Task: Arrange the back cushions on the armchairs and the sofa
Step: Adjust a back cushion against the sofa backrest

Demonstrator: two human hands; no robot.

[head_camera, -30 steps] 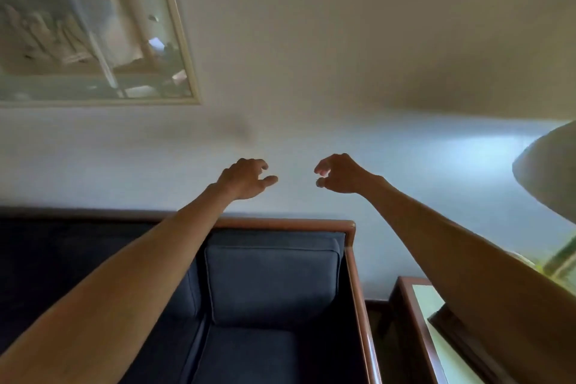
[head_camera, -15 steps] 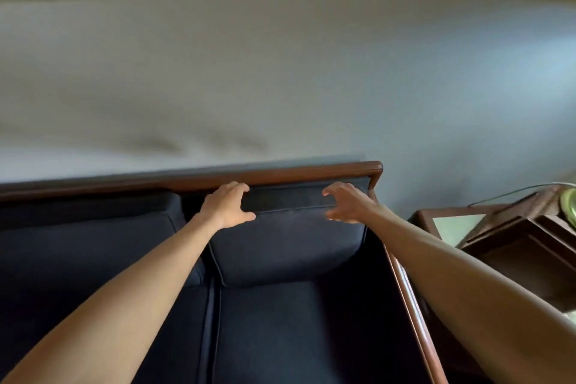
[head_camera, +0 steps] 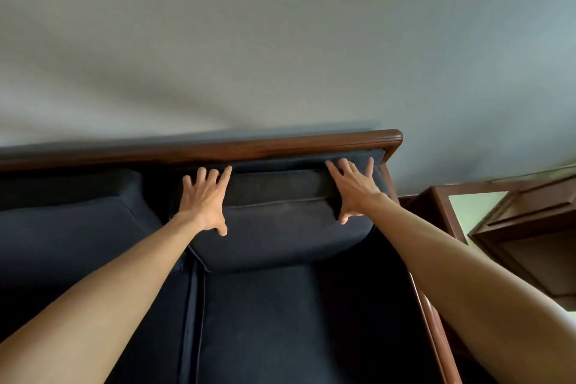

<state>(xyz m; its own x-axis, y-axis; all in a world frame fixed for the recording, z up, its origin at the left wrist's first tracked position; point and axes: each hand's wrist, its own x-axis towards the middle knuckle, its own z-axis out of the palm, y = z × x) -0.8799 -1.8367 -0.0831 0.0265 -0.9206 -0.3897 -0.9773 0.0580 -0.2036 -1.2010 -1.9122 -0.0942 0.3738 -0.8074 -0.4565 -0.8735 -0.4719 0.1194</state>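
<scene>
The right-hand dark navy back cushion (head_camera: 280,227) of the sofa leans against the wooden top rail (head_camera: 280,145). My left hand (head_camera: 204,201) lies on the cushion's top left corner, fingers spread over the top and thumb down on the front face. My right hand (head_camera: 352,187) grips the top right corner the same way. A second navy back cushion (head_camera: 71,221) stands to the left, apart from my hands.
The navy seat cushion (head_camera: 296,321) lies below. The sofa's wooden right arm (head_camera: 433,321) runs along the seat. A dark wooden side table (head_camera: 442,206) with a pale top stands right of the sofa. A plain wall rises behind.
My view has dropped from the wall and picture down to the sofa. Both hands came down from the air onto the right back cushion's top edge and spread wider apart.
</scene>
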